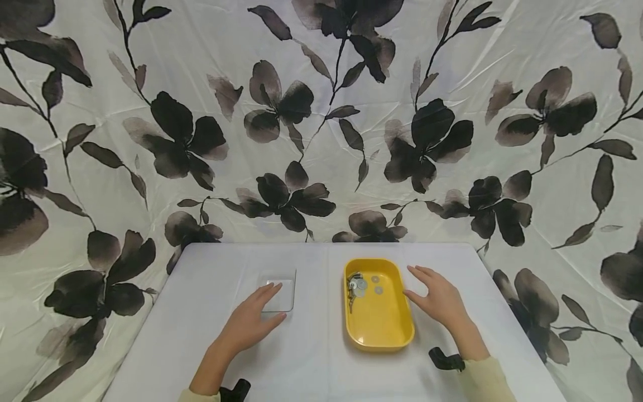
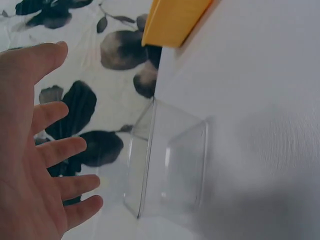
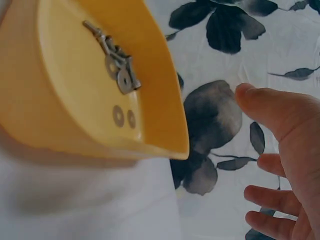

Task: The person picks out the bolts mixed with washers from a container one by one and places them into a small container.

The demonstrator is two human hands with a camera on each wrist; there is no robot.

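On the white table stands a yellow tray (image 1: 379,326) holding several washers (image 1: 361,284) and screws or bolts (image 1: 351,304), heaped toward its left wall. A clear plastic box (image 2: 175,165), open at the top, is left of the tray. Over the near left part of the box hovers my left hand (image 1: 251,321), fingers spread; the left wrist view shows it apart from the box and holding nothing. My right hand (image 1: 439,298) is beside the tray's right rim, fingers extended. A gap separates it from the tray (image 3: 65,100) in the right wrist view, and nothing is in it.
Behind the table (image 1: 311,357) hangs a white cloth (image 1: 361,167) with dark flowers. Black wrist camera mounts (image 1: 446,359) sit below both hands. The table's back edge runs just beyond the tray and box.
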